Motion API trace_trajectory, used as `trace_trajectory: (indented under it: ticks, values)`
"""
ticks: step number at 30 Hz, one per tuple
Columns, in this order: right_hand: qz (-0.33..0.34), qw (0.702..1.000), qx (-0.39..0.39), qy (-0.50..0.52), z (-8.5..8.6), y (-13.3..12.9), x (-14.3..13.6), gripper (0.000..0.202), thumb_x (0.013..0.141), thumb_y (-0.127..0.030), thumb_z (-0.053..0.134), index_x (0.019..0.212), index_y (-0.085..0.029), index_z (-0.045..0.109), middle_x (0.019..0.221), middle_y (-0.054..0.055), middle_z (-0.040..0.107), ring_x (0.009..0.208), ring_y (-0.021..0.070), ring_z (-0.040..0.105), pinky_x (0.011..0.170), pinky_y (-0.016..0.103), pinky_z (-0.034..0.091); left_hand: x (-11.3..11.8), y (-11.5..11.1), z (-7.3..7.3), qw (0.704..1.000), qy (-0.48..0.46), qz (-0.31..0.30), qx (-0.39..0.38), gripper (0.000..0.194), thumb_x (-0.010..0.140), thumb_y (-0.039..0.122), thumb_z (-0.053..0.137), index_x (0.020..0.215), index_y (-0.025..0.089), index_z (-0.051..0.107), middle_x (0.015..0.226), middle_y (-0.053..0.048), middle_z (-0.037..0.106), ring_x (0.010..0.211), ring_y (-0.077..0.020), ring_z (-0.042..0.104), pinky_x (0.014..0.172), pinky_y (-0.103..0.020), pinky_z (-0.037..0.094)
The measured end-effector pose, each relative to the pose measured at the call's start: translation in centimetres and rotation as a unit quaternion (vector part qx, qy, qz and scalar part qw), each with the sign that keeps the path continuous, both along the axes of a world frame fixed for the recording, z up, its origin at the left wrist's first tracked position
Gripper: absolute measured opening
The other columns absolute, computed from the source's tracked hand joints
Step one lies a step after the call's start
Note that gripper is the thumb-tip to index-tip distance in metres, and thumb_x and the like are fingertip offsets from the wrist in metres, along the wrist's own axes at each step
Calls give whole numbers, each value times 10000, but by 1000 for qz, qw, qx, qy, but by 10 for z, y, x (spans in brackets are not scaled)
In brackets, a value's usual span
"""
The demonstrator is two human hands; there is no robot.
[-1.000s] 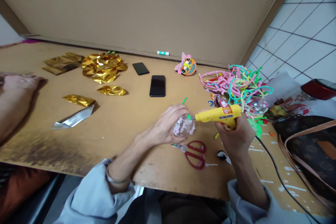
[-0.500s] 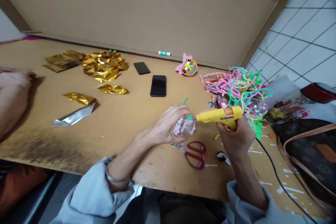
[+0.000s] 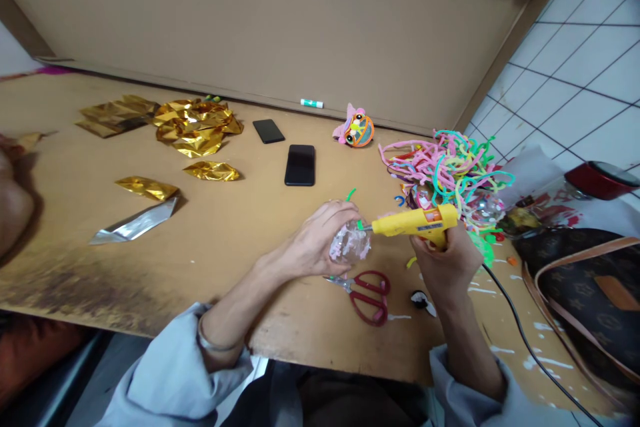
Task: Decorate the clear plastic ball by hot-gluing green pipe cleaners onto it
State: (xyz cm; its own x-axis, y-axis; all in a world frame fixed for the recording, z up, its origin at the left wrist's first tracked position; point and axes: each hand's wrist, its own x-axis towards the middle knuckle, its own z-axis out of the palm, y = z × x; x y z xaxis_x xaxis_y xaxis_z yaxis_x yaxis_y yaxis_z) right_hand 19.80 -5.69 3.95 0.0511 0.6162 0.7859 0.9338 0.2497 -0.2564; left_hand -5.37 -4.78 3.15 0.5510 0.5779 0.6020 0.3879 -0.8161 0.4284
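Note:
My left hand (image 3: 320, 238) is closed round a clear plastic ball (image 3: 351, 244) that has pale pink bits on it and a green piece (image 3: 361, 225) near its top right. In my right hand (image 3: 447, 257) is a yellow hot glue gun (image 3: 414, 222), its nozzle up against the ball by the green piece; whether it touches, I cannot tell. Red-handled scissors (image 3: 369, 297) lie on the table just below the ball. A small black-and-white piece (image 3: 423, 302) lies under my right hand. Behind the ball is a short green strip (image 3: 351, 194).
Colourful pipe cleaners (image 3: 445, 167) pile up at right, near a brown handbag (image 3: 585, 300). The gun's black cord (image 3: 520, 330) runs to the lower right. Two phones, a decorated ball (image 3: 357, 127), a glue stick (image 3: 312, 103) and gold foil (image 3: 195, 123) lie farther back. Another person's arm (image 3: 15, 207) is at left.
The view has shifted slightly. My hands keep the ball and glue gun in nearly the same place. The other person's arm at left has drawn back toward the edge.

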Motion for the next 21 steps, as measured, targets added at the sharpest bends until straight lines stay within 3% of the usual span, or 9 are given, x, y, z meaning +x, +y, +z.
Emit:
trace_trajectory:
  ticks: [5,21]
  values:
    - [-27,999,-25,6,0,-1,1,140,695,-326,604,740,-249,497,604,-10,533,537,180,482,513,294,339,0,0,0,1000,0,2,-4,642,723,301,735,1288,185,454,1263,-169,589,1242,-316,538,1050,-512,466]
    - [-7,1000,-4,10,-3,1,2,136,705,-321,617,753,-244,516,597,-21,527,516,166,467,502,289,338,0,0,0,1000,-14,-1,-10,670,704,303,749,1293,193,449,1255,-152,583,1226,-311,537,1049,-510,465]
